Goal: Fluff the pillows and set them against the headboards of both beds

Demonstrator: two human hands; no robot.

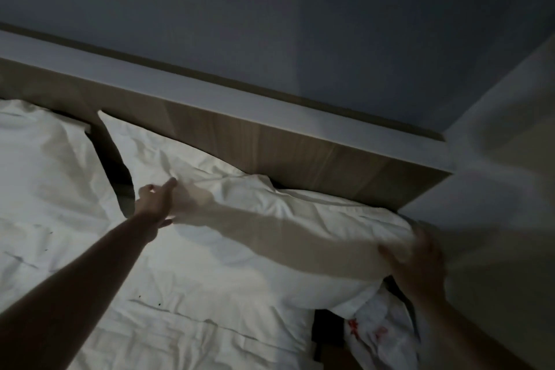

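Nearest, the right hand [416, 261] is gripping the pillow [240, 219] by its right end, fingers curled round the fabric; a weak hold there is risking that end slumping off the bed edge. Farther out, the left hand [156, 201] is reaching at full arm's length, fingers extended and touching the pillow, which is lying along the headboard [270, 141].

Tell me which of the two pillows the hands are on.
The right pillow, lying along the wooden headboard; both hands touch it. The left pillow lies untouched across the dark gap.
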